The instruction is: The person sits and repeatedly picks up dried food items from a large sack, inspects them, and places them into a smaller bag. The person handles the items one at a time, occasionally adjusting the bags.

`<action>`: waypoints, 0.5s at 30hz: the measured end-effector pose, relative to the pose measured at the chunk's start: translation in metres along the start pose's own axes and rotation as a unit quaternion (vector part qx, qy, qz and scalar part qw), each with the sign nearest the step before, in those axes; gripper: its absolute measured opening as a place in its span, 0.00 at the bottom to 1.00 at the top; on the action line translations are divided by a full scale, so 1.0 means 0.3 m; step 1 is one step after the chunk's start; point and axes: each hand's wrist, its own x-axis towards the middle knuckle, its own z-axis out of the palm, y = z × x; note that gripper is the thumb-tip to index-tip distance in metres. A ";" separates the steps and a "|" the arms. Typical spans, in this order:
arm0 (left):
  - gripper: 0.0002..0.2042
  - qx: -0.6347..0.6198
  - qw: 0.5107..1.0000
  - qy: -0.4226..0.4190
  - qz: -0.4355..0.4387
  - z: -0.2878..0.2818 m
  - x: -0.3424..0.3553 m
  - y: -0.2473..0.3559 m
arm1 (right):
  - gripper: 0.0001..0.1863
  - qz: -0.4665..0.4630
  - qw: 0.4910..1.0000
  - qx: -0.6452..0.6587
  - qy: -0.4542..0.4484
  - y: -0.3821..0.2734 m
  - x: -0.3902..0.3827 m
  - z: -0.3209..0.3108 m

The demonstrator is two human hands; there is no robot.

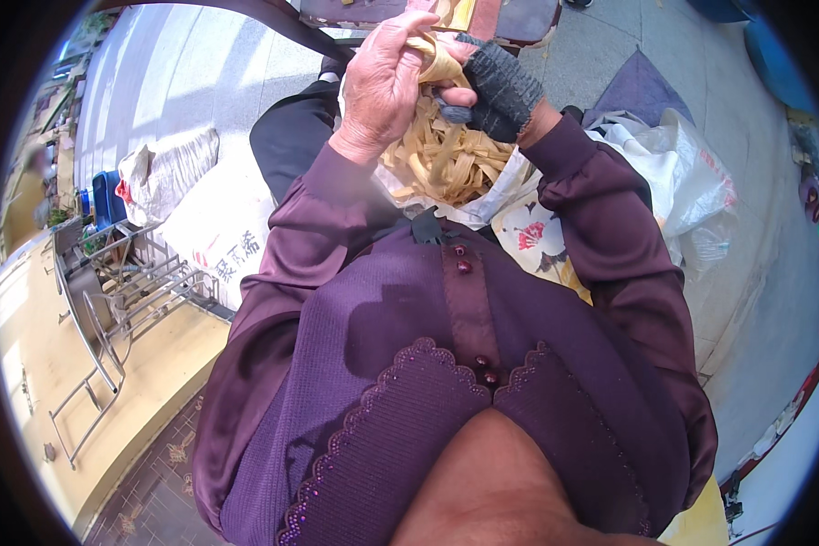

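**Both hands closed on one pale strip above the lap**

In the head view, we see the left hand (387, 77) bare and raised in front of the chest, its fingers curled and pressed together around a pale yellow strip (439, 62). The right hand (491, 82) wears a dark knitted glove and meets the left one from the other side, its fingers also closed on the same strip, so the two hands touch or nearly touch at the top of the picture. The strip runs between them roughly crosswise, left to right, and loops over the left fingers; we cannot tell where its ends go.

Just below both hands lies a loose heap of strips (446, 159) of the same pale colour, resting in a white bag (482, 207) on the lap. The heap sits directly under the hands, about equally near to each; the left wrist hangs over its left edge and the right forearm crosses its right side.

Both forearms, in purple sleeves, rise from the lower edge and bend inward, elbows out, wrists close together.

To the person's left a white sack (214, 232) lies on the ground beside a metal rack (109, 300). To the right, more white bags (673, 173) are piled on the pavement.
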 end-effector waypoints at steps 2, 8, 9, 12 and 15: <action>0.11 0.042 0.999 -0.013 0.030 -0.002 0.016 -0.005 | 0.13 0.021 0.999 -0.022 -0.028 -0.042 -0.006 0.000; 0.06 0.034 0.999 0.000 0.025 0.024 0.039 -0.027 | 0.17 -0.397 0.454 -0.798 0.014 -0.092 -0.008 0.016; 0.07 0.001 0.999 -0.018 -0.029 0.023 0.036 -0.025 | 0.17 -0.365 0.460 -0.808 0.042 -0.094 -0.013 0.024; 0.08 -0.510 0.805 -0.064 -0.295 0.028 0.028 -0.005 | 0.14 -0.320 0.448 -0.830 0.092 -0.105 -0.036 0.057; 0.09 -0.461 0.831 -0.078 -0.302 0.020 0.042 -0.009 | 0.15 -0.210 0.685 -0.685 0.131 -0.132 -0.021 0.052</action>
